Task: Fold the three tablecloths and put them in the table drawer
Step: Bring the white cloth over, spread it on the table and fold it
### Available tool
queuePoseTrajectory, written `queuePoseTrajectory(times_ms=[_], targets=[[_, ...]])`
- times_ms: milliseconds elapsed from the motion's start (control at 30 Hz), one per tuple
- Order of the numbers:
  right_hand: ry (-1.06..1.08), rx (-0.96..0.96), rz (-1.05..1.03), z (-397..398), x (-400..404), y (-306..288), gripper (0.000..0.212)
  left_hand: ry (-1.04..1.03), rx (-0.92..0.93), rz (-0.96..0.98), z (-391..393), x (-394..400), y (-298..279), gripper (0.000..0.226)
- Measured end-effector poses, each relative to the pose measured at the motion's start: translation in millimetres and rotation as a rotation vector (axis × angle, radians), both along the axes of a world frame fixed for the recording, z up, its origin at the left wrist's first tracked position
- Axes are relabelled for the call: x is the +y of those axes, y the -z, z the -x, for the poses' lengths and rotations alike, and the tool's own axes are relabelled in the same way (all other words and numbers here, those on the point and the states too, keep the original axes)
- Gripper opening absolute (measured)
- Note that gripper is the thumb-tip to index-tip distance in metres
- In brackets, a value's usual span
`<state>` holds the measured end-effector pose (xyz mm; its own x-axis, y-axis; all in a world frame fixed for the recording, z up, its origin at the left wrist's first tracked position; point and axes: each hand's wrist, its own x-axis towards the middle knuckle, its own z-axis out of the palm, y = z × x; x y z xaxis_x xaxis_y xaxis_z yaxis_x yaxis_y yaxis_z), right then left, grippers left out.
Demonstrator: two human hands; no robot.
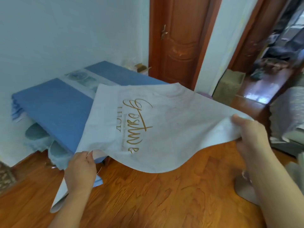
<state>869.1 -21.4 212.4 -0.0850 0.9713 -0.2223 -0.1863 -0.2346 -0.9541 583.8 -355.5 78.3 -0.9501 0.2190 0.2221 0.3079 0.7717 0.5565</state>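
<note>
Head view. Landmark: the low bench [54, 104] against the white wall, draped in a blue tablecloth [54, 109] with a pale patterned band across its middle.

White tablecloth [172, 129] with gold script lettering is held up in the air, just right of the bench and in front of it. Its far left corner overlaps the bench's near right edge. The cloth sags in the middle, with the near edge curving down over the wooden floor [156, 195].

Left hand [80, 168], in front of the bench's near corner: fingers curled, pinching the cloth's near left corner. A loose strip of the white cloth hangs below this hand toward the floor.

Right hand [251, 134], well right of the bench: thumb on top, fingers tucked under, gripping the cloth's right edge. The cloth bunches slightly at the grip.

A further pale patterned cloth [41, 142] hangs off the bench's left front, below the blue one, with its edge reaching the floor.

Behind the bench and to its right is a closed brown wooden door [179, 40]. Farther right, an open doorway; the room beyond is blurred.
</note>
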Motion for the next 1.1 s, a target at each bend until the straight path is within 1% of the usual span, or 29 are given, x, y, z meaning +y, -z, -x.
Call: queuePoseTrajectory(times_ms=[67,200,233,300,400,467,500,567,600,633,667,700,733,800,833,867,967,1100], targets=[[0.054,0.028,-0.078,-39.0,7.9,-30.3,0.055,0.048,0.029,-0.016,-22.3,17.1,-19.0,0.039],[0.15,0.057,-0.172,-141.3,14.1,-80.8,0.053,0.14,0.088,-0.056,-89.2,52.8,-64.3,0.046],[0.175,0.057,-0.186,-173.5,14.6,-91.7,0.052,0.172,0.107,-0.082,-109.3,65.2,-76.4,0.046],[0.208,0.066,-0.243,-235.7,10.9,-121.6,0.037,0.228,0.131,-0.133,-149.0,97.6,-108.0,0.044],[0.315,0.051,-0.375,-327.9,15.3,-196.4,0.019,0.316,0.16,-0.092,-201.9,167.8,-187.2,0.046],[0.411,0.131,-0.426,-391.8,15.4,-250.6,0.008,0.404,0.218,-0.05,-243.7,211.8,-250.2,0.043],[0.436,0.205,-0.443,-424.3,14.2,-272.7,0.002,0.438,0.243,-0.041,-267.9,230.6,-278.9,0.041],[0.489,0.299,-0.49,-489.4,8.4,-306.0,0.003,0.485,0.27,-0.041,-320.0,263.6,-323.9,0.037],[0.53,0.31,-0.517,-518.0,2.7,-319.9,0.008,0.512,0.284,-0.03,-346.8,278.1,-340.6,0.036],[0.577,0.306,-0.539,-544.3,-2.8,-332.0,0.018,0.543,0.305,-0.01,-372.8,292.9,-354.3,0.036],[0.617,0.301,-0.562,-569.1,-7.5,-343.1,0.025,0.576,0.33,0.01,-398.2,307.6,-366.7,0.035],[0.643,0.295,-0.591,-593.5,-11.0,-354.1,0.026,0.607,0.36,0.028,-423.9,322.4,-379.0,0.034],[0.663,0.29,-0.616,-615.9,-14.2,-363.8,0.022,0.64,0.395,0.042,-449.0,337.2,-390.5,0.032],[0.714,0.289,-0.652,-658.7,-16.1,-379.1,0.006,0.719,0.467,0.058,-498.8,366.7,-412.2,0.03],[0.746,0.281,-0.657,-680.5,-14.4,-384.2,0.003,0.756,0.485,0.065,-523.1,381.5,-421.2,0.029],[0.778,0.273,-0.659,-701.2,-12.7,-387.7,0.003,0.789,0.496,0.071,-546.4,395.4,-428.7,0.029],[0.89,0.238,-0.635,-764.4,-3.1,-388.6,0.017,0.878,0.529,0.069,-610.6,436.9,-438.8,0.027],[1.021,0.095,-0.563,-841.3,25.5,-375.8,0.015,0.958,0.588,0.029,-680.1,497.7,-440.8,0.022]])
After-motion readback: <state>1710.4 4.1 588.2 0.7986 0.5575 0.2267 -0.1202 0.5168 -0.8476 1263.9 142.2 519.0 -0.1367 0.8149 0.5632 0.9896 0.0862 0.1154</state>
